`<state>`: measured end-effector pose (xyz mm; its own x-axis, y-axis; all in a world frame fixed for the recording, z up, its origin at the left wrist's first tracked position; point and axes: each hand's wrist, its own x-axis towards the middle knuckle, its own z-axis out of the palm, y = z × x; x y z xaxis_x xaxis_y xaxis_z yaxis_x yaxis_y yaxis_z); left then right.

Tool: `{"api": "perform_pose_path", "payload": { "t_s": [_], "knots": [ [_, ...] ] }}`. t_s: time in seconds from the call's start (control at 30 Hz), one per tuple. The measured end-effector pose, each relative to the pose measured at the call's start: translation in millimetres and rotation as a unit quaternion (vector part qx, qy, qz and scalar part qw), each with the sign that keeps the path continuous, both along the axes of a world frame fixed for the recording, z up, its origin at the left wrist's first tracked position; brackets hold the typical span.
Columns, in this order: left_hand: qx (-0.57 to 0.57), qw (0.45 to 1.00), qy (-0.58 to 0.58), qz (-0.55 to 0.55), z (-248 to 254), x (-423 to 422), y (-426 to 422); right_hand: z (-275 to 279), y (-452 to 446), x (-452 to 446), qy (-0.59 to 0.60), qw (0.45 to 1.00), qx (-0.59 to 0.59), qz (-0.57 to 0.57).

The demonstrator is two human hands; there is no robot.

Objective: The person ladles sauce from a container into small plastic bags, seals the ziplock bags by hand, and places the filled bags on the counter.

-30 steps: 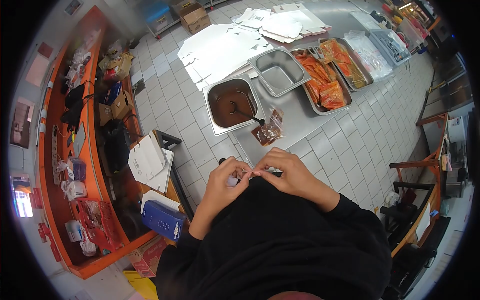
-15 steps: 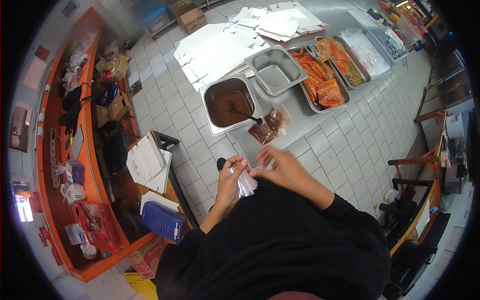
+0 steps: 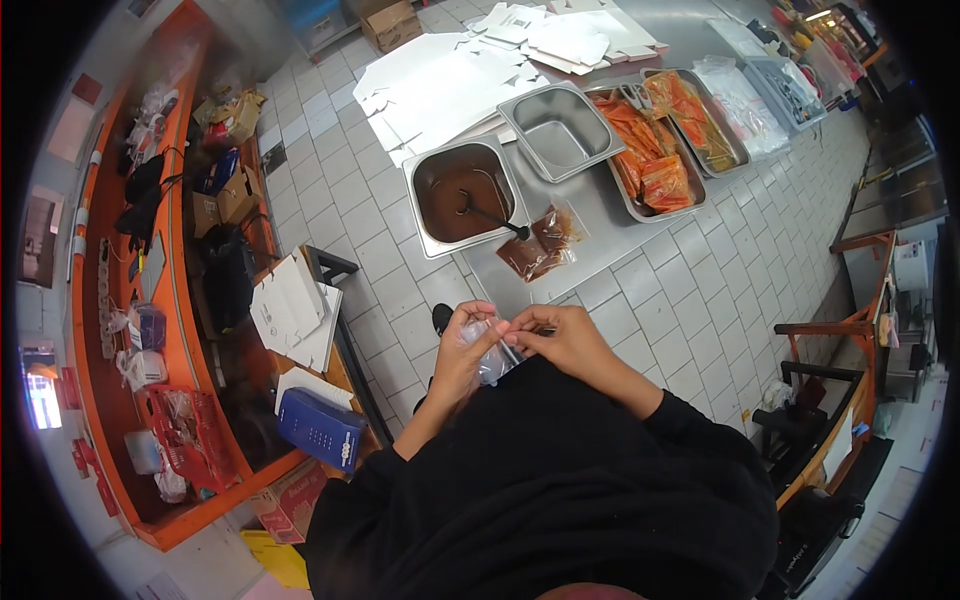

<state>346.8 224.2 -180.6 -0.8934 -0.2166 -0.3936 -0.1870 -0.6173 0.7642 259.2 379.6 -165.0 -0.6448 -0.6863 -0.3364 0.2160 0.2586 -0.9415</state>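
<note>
My left hand is closed on clear plastic bags, which hang below its fingers in front of the black shirt. The fingertips of my right hand pinch the upper edge of the plastic, close against the left fingertips. Beyond my hands, two sealed bags of brown sauce lie on the steel table. Left of them stands a steel pan of brown sauce with a black-handled ladle resting in it.
An empty steel pan stands beside two trays of orange packets, with scissors on top. White cardboard sheets cover the table's far left. Clear bags lie right. An orange shelf runs along the left.
My right hand was apart from the left half a second ago and has come back to the plastic, its fingers now pinched. The view has shifted slightly.
</note>
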Motion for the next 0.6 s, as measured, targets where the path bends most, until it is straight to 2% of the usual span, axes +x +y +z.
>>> {"api": "perform_pose_path", "payload": {
  "t_s": [0.13, 0.2, 0.27, 0.33, 0.4, 0.47, 0.5, 0.53, 0.57, 0.6],
  "knots": [
    [0.019, 0.996, -0.032, -0.082, -9.5, 11.9, -7.2, 7.7, 13.6, -20.4, -0.052, 0.998, -0.018, -0.016],
    [-0.017, 0.983, -0.061, -0.172, -18.9, 17.8, -8.9, 13.6, 24.5, -33.3, -0.062, 0.997, 0.035, -0.014],
    [0.010, 0.988, -0.047, -0.148, -19.3, 20.1, -10.7, 7.5, 33.7, -38.6, -0.086, 0.996, 0.006, -0.026],
    [0.088, 0.991, -0.059, -0.084, -9.9, 19.8, -13.0, 16.2, 37.4, -44.0, -0.094, 0.989, -0.042, -0.106],
    [0.093, 0.992, -0.064, -0.062, -13.4, 19.9, -17.8, 21.0, 39.0, -46.6, -0.094, 0.985, -0.040, -0.138],
    [0.114, 0.990, 0.003, -0.086, -16.1, 19.9, -30.1, 22.1, 35.3, -41.4, 0.037, 0.985, -0.031, -0.166],
    [0.037, 0.996, -0.015, -0.083, 1.3, 14.3, -23.0, 19.8, 31.2, -35.8, 0.035, 0.985, -0.031, -0.165],
    [0.038, 0.996, -0.017, -0.081, 16.5, 7.2, -13.8, 16.1, 25.1, -27.9, 0.082, 0.984, -0.062, -0.148],
    [-0.121, 0.989, 0.011, -0.081, 29.9, -1.8, -4.3, 14.3, 19.2, -21.4, 0.129, 0.979, -0.095, -0.130],
    [-0.277, 0.957, 0.039, -0.077, 36.9, -10.2, 1.9, 18.5, 14.3, -16.2, 0.129, 0.979, -0.095, -0.126]
  ]
}}
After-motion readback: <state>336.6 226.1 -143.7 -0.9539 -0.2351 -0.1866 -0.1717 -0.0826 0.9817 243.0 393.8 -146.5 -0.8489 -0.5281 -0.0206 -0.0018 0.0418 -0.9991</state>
